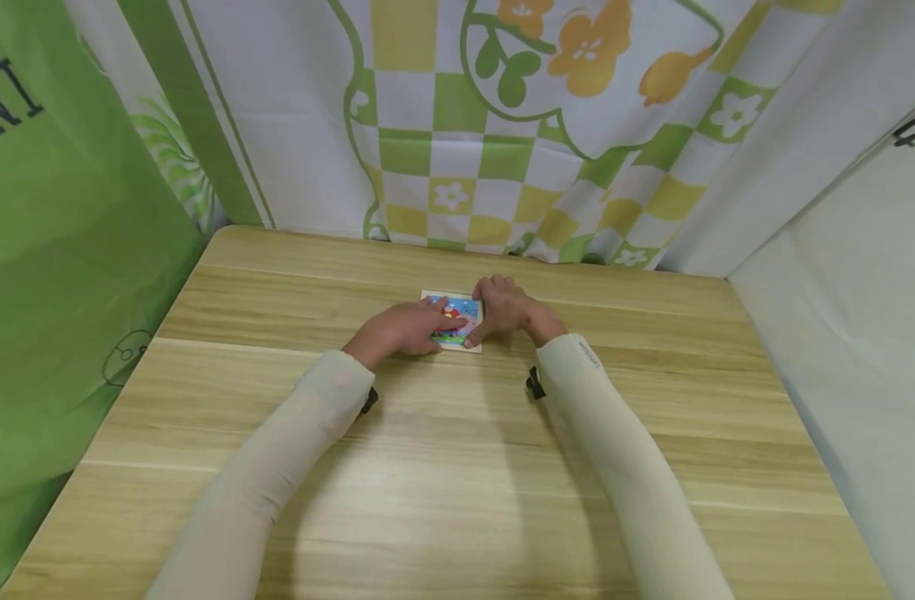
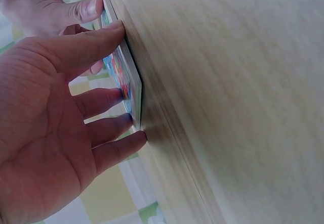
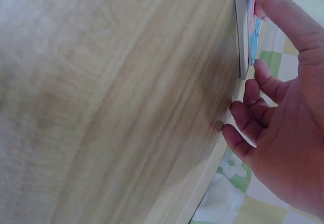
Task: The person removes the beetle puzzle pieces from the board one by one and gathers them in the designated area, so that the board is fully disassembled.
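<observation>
A small, thin board (image 1: 468,307) with a bright cartoon picture and a pale wooden border lies flat on the table. My left hand (image 1: 412,327) reaches over its left part, with fingertips on the picture. In the left wrist view, that hand's thumb (image 2: 112,32) touches the front edge while the other fingers spread round the left end. At the right end, my right hand (image 1: 505,307) sets its thumb by the front corner and its index finger by the back corner. Its other fingertips (image 3: 238,110) rest loosely bent on the tabletop beyond the board.
The wood-grain table (image 1: 442,467) runs back to a checked, flowered curtain (image 1: 457,150). Green fabric (image 1: 75,275) hangs at the left and a white sheet (image 1: 862,275) at the right. Both forearms wear pale sleeves (image 1: 277,458), with dark straps near the wrists.
</observation>
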`<move>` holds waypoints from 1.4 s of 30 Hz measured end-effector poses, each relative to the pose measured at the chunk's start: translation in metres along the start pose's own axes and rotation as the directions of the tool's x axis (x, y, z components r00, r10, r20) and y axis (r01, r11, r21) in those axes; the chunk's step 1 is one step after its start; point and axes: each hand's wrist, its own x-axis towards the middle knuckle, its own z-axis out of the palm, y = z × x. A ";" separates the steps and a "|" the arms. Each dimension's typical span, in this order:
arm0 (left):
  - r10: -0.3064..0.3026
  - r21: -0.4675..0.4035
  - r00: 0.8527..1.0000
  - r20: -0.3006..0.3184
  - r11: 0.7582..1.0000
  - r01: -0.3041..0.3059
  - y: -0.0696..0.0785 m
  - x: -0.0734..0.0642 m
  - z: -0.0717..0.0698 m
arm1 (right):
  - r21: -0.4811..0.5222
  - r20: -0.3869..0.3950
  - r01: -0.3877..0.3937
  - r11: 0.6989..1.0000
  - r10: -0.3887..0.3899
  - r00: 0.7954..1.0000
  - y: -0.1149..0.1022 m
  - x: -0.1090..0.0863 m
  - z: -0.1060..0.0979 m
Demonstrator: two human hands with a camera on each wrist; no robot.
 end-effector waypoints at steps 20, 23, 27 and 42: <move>-0.008 0.040 1.000 0.012 0.999 0.008 0.000 0.004 0.001 | 0.149 -0.069 0.065 0.987 -0.055 0.996 0.004 0.002 -0.005; -0.019 0.045 1.000 0.017 0.999 0.018 0.001 0.003 0.000 | 0.173 -0.096 0.016 0.985 0.001 0.995 0.001 0.001 -0.005; -0.027 0.056 0.999 0.022 0.998 0.025 0.002 0.002 0.000 | 0.205 -0.115 -0.015 0.979 0.039 0.993 0.001 -0.001 -0.004; -0.025 0.037 0.999 0.030 0.999 0.024 0.002 0.002 -0.001 | 0.226 -0.229 -0.026 0.974 0.079 0.970 0.001 0.005 0.005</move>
